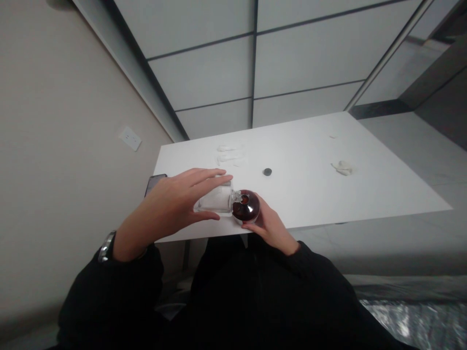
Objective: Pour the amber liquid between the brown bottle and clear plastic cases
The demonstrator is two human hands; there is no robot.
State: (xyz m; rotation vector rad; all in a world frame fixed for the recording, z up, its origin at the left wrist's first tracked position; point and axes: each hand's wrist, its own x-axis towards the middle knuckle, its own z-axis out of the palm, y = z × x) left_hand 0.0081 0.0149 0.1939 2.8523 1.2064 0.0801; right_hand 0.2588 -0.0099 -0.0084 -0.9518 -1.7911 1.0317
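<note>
Room: pale wall (65, 146) at 9 o'clock of the view, and frosted glass panels (204, 73) with dark frames at 12 o'clock.

Table: one white table (310, 199) in the middle of the view, its far end toward 1 o'clock.

Floor: pale tile floor (408, 243) at 3 o'clock, with a crinkled silver sheet (412, 321) lying at 4 o'clock.

Person: black sleeves (109, 296) come up from 6 o'clock, and both hands are over the near table edge.

Left hand: left hand (168, 204) is at 9 o'clock from the bottle, with a metal wristwatch (107, 246) on its wrist.

Right hand: right hand (272, 228) is at 4 o'clock from the bottle and cups it from below.

Main things: round bottle (245, 206) of dark red glass sits between the hands, tilted on its side, and clear glass piece (215, 200) lies at its 9 o'clock, touching its neck.

Grip: left fingers and thumb stay apart, above and below the clear glass piece; clamped or only around it, I cannot tell. Right fingers are closed around the round bottle.

Small things: black phone (155, 183) at the table edge, dark disc (267, 171), white crumpled tissue (231, 155), pale crumpled scrap (342, 167), wall socket plate (130, 138).
</note>
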